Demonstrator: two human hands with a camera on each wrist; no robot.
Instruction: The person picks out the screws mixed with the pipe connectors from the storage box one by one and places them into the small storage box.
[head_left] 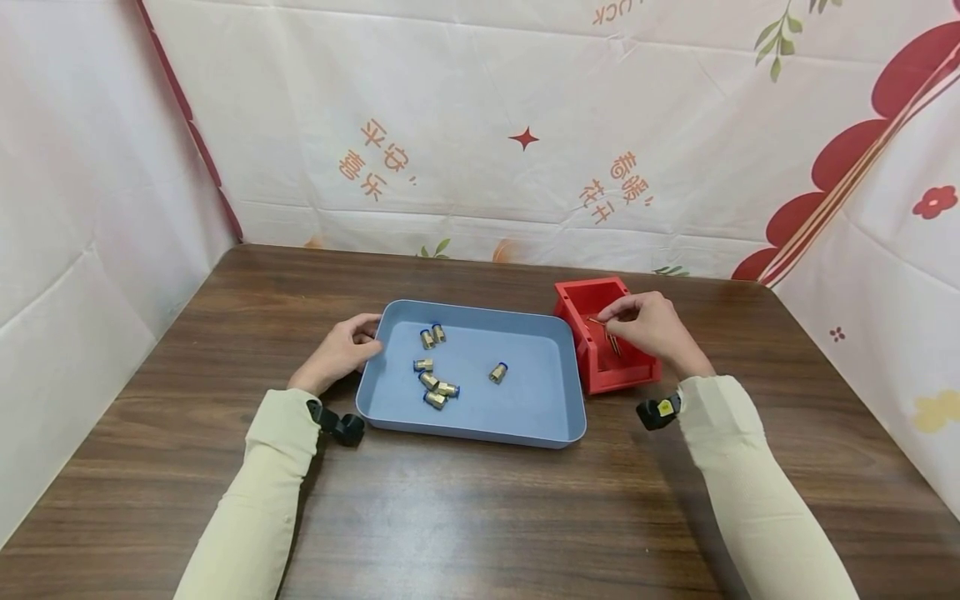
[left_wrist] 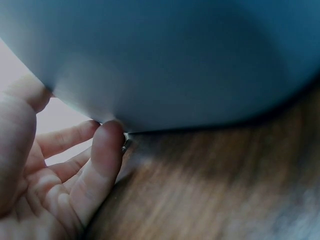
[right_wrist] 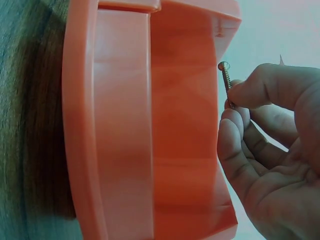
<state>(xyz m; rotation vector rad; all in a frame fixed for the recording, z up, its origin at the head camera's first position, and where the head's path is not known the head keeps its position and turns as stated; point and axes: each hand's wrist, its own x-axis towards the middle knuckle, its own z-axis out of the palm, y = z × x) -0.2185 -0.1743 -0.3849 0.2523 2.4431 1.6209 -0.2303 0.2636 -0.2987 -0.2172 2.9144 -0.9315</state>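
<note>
A blue-grey tray (head_left: 457,421) lies mid-table, holding several brass push-in fittings (head_left: 498,372) with blue collars. At its left end my left hand (head_left: 341,354) holds the tray by the wall, with bent fingers against it. In the left wrist view the tray's side (left_wrist: 175,75) fills the upper part, above that hand's fingers (left_wrist: 105,150). My right hand (head_left: 648,325) is over a red bin (head_left: 622,379) and pinches a brass-coloured screw (right_wrist: 226,77) between thumb and fingertips. More screws (head_left: 614,343) show inside the bin, partly hidden by the hand.
The red bin stands against the tray's right end. Brown wooden table (head_left: 450,517) surrounds both. A printed white cloth (head_left: 465,167) hangs along the back and sides. Each wrist carries a small black camera, the left one (head_left: 347,429) close to the tray's corner.
</note>
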